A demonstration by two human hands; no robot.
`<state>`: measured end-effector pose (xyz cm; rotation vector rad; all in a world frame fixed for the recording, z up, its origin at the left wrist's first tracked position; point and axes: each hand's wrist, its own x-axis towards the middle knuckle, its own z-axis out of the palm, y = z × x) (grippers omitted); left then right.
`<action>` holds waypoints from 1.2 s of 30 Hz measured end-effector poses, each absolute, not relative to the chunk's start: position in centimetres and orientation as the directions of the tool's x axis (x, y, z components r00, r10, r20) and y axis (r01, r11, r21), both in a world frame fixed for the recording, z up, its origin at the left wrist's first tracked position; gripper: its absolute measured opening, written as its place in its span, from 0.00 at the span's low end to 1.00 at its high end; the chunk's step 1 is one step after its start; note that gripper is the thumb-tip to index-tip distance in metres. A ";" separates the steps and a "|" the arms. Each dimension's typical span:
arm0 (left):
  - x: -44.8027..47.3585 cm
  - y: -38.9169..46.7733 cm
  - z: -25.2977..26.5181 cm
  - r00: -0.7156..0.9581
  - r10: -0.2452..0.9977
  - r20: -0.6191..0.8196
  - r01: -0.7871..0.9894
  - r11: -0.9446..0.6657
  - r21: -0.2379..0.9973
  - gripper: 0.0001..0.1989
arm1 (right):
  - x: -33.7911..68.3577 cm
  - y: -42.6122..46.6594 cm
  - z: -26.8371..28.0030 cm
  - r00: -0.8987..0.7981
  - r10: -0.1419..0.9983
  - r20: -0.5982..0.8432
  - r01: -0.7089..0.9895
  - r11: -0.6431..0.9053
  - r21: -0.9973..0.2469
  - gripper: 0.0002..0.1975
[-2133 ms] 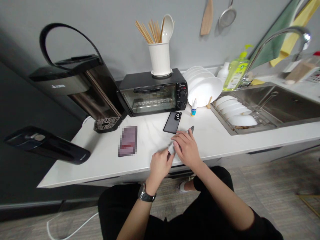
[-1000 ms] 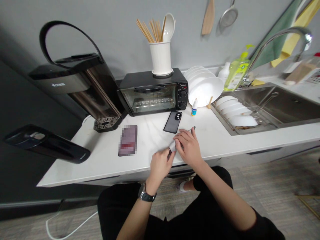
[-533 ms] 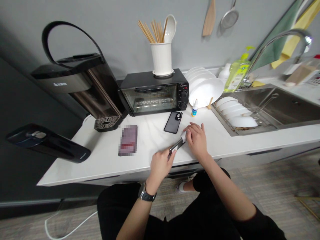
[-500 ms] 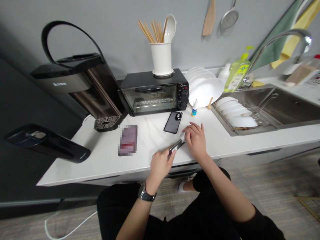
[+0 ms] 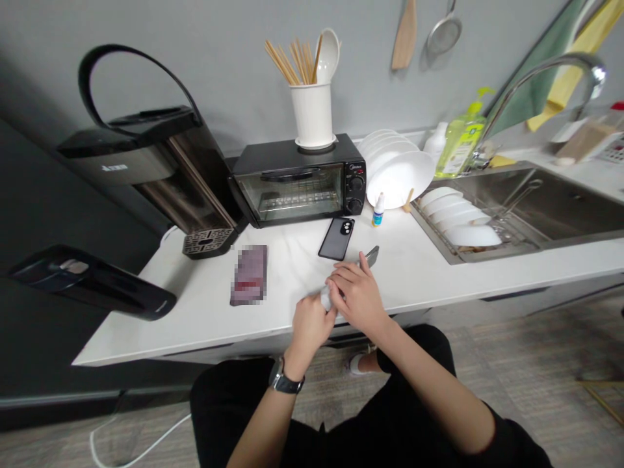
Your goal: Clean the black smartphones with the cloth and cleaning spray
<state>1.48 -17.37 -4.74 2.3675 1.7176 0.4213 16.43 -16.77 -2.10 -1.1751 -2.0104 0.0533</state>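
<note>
My left hand (image 5: 313, 325), with a watch on its wrist, grips the near end of a smartphone (image 5: 372, 255) held just above the counter's front part. Only the phone's far end shows; the rest lies under my right hand. My right hand (image 5: 357, 296) is over the phone, its fingers closed on a white wiping cloth (image 5: 325, 298) that peeks out near my left thumb. Beyond my hands, a dark translucent phone case (image 5: 336, 238) lies flat on the counter. A small spray bottle (image 5: 377, 211) with a blue label stands right of the case.
A toaster oven (image 5: 297, 185) bears a white utensil holder (image 5: 312, 114). At left are a water dispenser (image 5: 160, 169), a dark flask (image 5: 97, 283) and a blurred-out purple item (image 5: 249, 274). Plates (image 5: 402, 179) stand beside a sink (image 5: 546, 244) holding bowls (image 5: 468, 235).
My right hand has slid left and nearer along the phone with the white cloth, from its far end toward my left hand. The phone's far end is now uncovered. My left hand stays put.
</note>
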 end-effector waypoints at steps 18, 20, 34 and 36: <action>1.5 -17.6 -5.0 0.278 0.918 0.283 0.845 -0.374 0.383 0.17 | 21.4 -12.9 -2.4 -0.198 0.782 0.591 0.790 0.484 -0.376 0.16; 1.6 -17.7 -5.0 0.278 0.914 0.294 0.846 -0.378 0.375 0.16 | 22.8 -11.9 -2.4 -0.147 0.806 0.573 0.816 0.426 -0.391 0.17; 1.2 -17.3 -5.4 0.291 0.933 0.212 0.850 -0.354 0.391 0.09 | 15.1 -16.3 -2.6 -0.314 0.719 0.620 0.713 0.610 -0.346 0.13; 1.0 -17.3 -5.5 0.296 0.935 0.196 0.837 -0.353 0.419 0.09 | 14.6 -16.5 -2.6 -0.361 0.707 0.609 0.691 0.641 -0.334 0.13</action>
